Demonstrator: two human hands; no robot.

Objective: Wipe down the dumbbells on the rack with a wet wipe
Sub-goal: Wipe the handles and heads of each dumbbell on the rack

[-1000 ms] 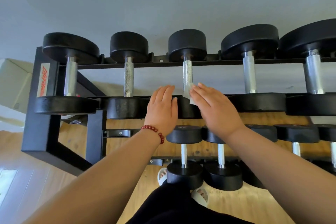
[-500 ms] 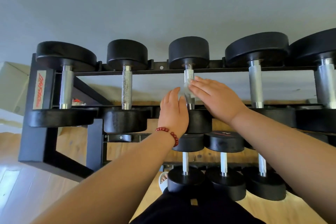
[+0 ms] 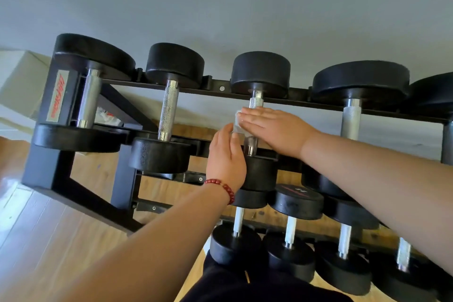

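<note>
The black rack [image 3: 61,167] holds black dumbbells with knurled steel handles on its top tier. My right hand [image 3: 272,127] lies flat, fingers straight, pressing a white wet wipe [image 3: 238,122] against the handle [image 3: 256,102] of the third dumbbell [image 3: 261,72] from the left. Only an edge of the wipe shows beyond my fingertips. My left hand [image 3: 226,157], with a red bead bracelet at the wrist, stands upright beside the same handle on its left, fingers straight, its fingertips at the wipe. It hides part of that dumbbell's near head [image 3: 262,174].
Two dumbbells [image 3: 171,110] lie left of the wiped one and larger ones [image 3: 355,95] to its right. A lower tier carries several smaller dumbbells [image 3: 291,230]. A grey wall rises behind the rack, and the wooden floor [image 3: 49,228] spreads below left.
My right hand slid with the wipe from the near end of the handle up to its middle. My left hand left the near head and rose beside the handle. The view tilted.
</note>
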